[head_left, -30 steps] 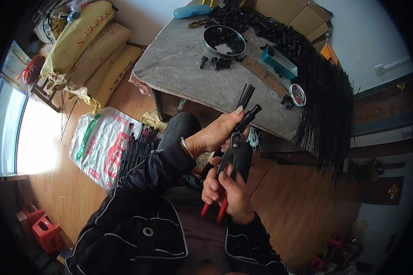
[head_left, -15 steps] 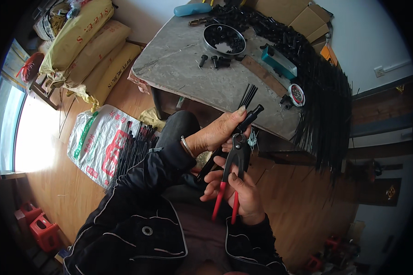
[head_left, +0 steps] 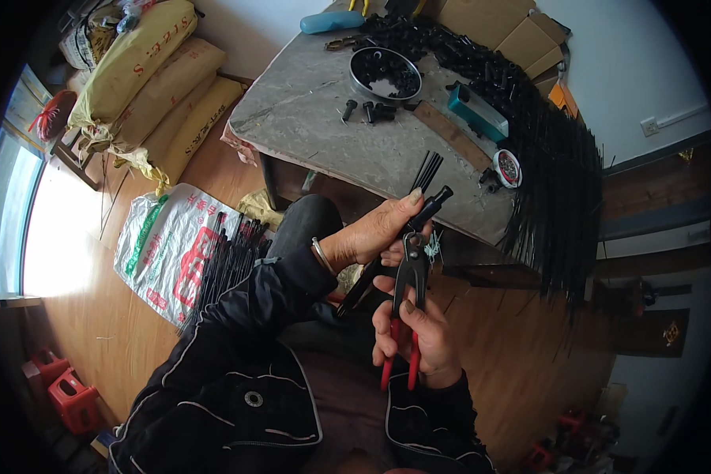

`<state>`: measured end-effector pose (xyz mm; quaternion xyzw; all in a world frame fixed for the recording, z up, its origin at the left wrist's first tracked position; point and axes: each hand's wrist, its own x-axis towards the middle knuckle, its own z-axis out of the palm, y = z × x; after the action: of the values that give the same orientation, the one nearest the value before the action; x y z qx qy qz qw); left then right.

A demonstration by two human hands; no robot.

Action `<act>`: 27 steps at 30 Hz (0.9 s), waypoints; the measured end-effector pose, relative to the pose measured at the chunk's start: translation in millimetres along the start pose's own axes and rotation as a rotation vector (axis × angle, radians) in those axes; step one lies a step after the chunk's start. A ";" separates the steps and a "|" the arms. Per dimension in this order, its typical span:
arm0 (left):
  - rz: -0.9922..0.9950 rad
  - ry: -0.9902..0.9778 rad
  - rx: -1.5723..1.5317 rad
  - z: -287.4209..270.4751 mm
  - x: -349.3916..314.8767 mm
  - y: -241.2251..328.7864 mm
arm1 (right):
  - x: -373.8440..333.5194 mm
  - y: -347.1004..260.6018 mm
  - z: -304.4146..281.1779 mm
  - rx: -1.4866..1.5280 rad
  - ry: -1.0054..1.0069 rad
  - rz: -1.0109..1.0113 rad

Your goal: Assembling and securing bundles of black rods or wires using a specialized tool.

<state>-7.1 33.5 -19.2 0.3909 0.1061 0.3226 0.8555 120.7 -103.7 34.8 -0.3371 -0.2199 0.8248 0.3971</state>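
Note:
My left hand (head_left: 371,231), with a bangle at its wrist, is closed around a bunch of thin black rods (head_left: 428,169). Under its thumb sits a black stepped cylindrical fitting (head_left: 433,205), tilted up to the right. End-cutting pincers (head_left: 410,276) with red grips are held in my right hand (head_left: 425,336), fingers wrapped around the handles. The pincers' jaws are up against the lower end of the fitting, close to my left fingers; exactly what lies between the jaws is hidden.
A grey table (head_left: 292,103) ahead bears a metal bowl (head_left: 385,75) of black fittings, a teal box (head_left: 479,113), a small round tin (head_left: 507,167) and a heap of long black rods (head_left: 557,197). More rods lie on a white sack (head_left: 154,261) at left, near stacked yellow sacks (head_left: 162,87).
My right hand has squeezed the pincers' handles closer together and turned them slightly more upright. My left hand keeps its hold on the rods and fitting, nearly still.

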 end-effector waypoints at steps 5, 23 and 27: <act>-0.006 -0.039 -0.049 -3.5 1.5 -3.6 | -0.3 -6.6 -0.7 -0.061 0.034 0.034; -0.040 -0.082 -0.080 3.2 0.7 -3.1 | -14.3 -30.6 12.9 -0.213 0.108 0.196; -0.011 -0.101 -0.058 -2.2 1.5 -4.1 | -9.9 -25.8 11.1 -0.159 0.099 0.212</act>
<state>-5.1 33.8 -23.6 0.3811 0.0557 0.3009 0.8724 130.2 -97.6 62.3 -0.4293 -0.2279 0.8244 0.2900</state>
